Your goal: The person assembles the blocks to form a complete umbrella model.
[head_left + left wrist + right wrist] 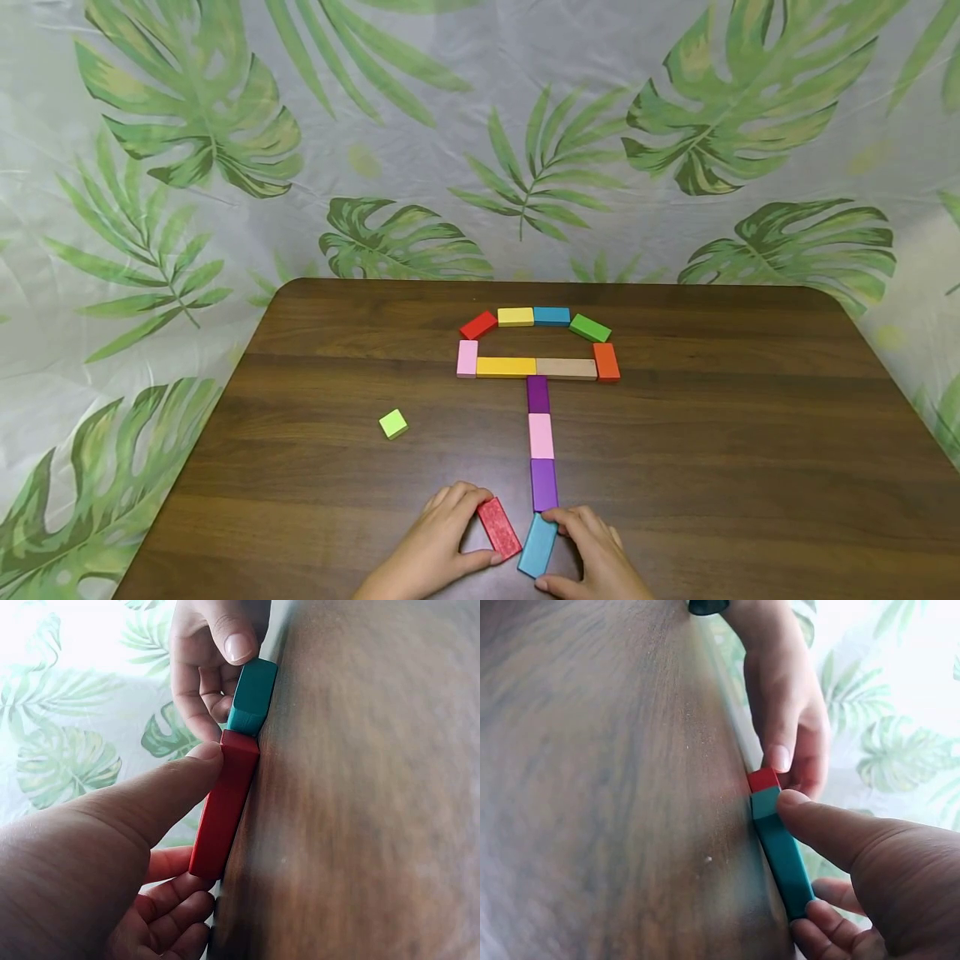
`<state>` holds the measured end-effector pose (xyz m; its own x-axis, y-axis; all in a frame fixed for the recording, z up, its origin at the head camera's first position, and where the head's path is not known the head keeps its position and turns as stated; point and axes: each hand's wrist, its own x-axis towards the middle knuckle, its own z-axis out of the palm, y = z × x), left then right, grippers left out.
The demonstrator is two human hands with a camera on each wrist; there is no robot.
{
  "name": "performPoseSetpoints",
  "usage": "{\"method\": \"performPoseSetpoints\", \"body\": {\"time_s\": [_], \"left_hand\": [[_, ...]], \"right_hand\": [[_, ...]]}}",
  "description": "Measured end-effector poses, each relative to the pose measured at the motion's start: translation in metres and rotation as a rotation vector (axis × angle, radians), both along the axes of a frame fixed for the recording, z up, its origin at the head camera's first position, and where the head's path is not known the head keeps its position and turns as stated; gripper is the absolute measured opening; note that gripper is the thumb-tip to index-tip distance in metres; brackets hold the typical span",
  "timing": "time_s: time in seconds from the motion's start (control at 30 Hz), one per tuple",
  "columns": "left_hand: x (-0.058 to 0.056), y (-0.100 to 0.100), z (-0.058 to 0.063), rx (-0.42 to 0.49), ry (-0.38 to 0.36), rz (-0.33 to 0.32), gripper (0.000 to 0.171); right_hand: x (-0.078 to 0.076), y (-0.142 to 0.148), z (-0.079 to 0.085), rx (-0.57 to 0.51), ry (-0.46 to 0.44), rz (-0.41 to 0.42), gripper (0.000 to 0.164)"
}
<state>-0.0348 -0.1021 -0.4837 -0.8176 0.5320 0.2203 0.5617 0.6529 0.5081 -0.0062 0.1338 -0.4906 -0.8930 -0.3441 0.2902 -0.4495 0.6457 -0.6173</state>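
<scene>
My left hand [442, 537] grips a red block [498, 529] by its two ends, thumb at the near end and fingers at the far end. The same red block [225, 802] lies along the tabletop in the left wrist view. In my right hand [596, 554] is a teal block [538, 546], pinched end to end between thumb and fingers. Its far end sits right at the near end of a purple block [544, 485]. The near ends of the red and teal blocks are close together, the two slanting apart toward the back.
Beyond the purple block, a pink block [541, 436] and a dark purple block [537, 394] continue the column. It meets a row of yellow [506, 367] and tan [566, 368] blocks under an arch of several coloured blocks. A lime cube [393, 424] lies left on the brown table [712, 467].
</scene>
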Motion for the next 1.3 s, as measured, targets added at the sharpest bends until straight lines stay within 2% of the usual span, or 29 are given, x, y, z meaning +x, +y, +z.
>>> {"method": "performPoseSetpoints", "body": {"time_s": [0.23,0.4,0.5,0.73,1.3], "left_hand": [[0.0,-0.001,0.001,-0.003,-0.017,-0.003,0.058],[0.0,-0.001,0.001,-0.003,-0.025,-0.004,0.059],[0.0,-0.001,0.0,-0.003,-0.022,-0.005,0.059],[0.0,-0.002,0.0,0.006,-0.009,-0.008,0.058],[-0.001,-0.002,0.002,0.018,-0.019,0.003,0.054]], "right_hand": [[0.002,-0.001,0.001,-0.014,-0.026,-0.037,0.068],[0.002,-0.005,0.0,-0.041,0.006,-0.076,0.069],[0.0,-0.007,0.0,-0.06,0.029,-0.073,0.07],[-0.005,-0.014,-0.001,-0.12,-0.011,-0.04,0.07],[-0.005,-0.02,0.001,-0.119,-0.012,-0.062,0.062]]}}
